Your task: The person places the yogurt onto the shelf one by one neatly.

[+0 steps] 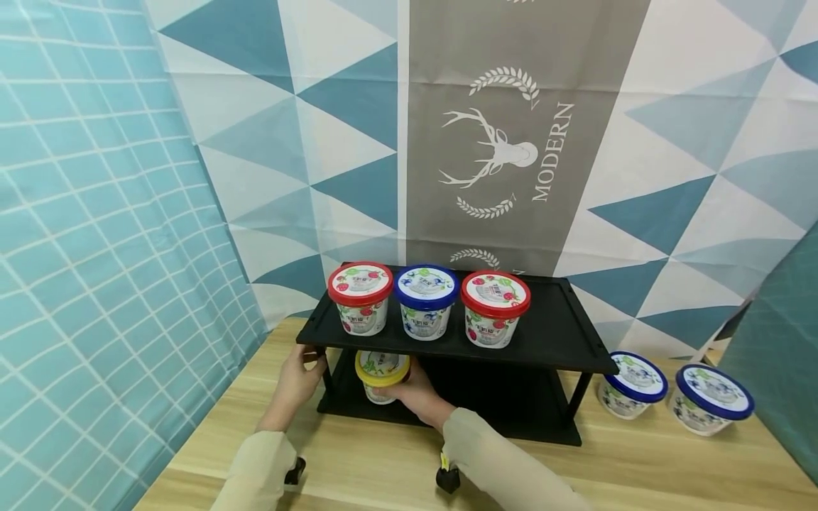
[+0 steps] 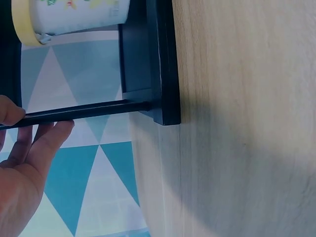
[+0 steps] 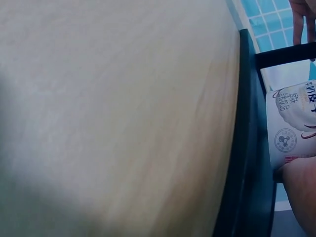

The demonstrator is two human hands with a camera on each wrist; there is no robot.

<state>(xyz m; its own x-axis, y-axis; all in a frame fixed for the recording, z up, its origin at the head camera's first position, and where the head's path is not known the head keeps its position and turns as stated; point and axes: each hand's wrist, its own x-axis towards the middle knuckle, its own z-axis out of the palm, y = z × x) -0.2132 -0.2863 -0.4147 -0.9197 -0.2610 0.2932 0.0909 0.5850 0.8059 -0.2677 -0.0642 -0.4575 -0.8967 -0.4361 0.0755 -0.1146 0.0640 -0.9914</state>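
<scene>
A black two-tier shelf [image 1: 549,312] stands on the wooden table. My right hand [image 1: 422,394] holds a tub with a yellow lid [image 1: 378,363] at the left part of the lower tier, beneath the upper board. The tub's printed white side [image 3: 291,116] shows in the right wrist view, while most of that hand is cut off there. With thumb on one side and fingers on the other, my left hand [image 2: 29,163] grips the shelf's left front post [image 2: 94,108]. On the upper tier stand a red-lidded tub [image 1: 361,298], a blue-lidded tub [image 1: 426,301] and another red-lidded tub [image 1: 495,309].
Two more blue-lidded tubs, one nearer the shelf [image 1: 633,385] and one farther right [image 1: 711,399], stand on the table [image 1: 358,461]. A patterned curtain [image 1: 348,142] hangs behind the shelf, and a blue checked cloth [image 1: 102,248] covers the left side.
</scene>
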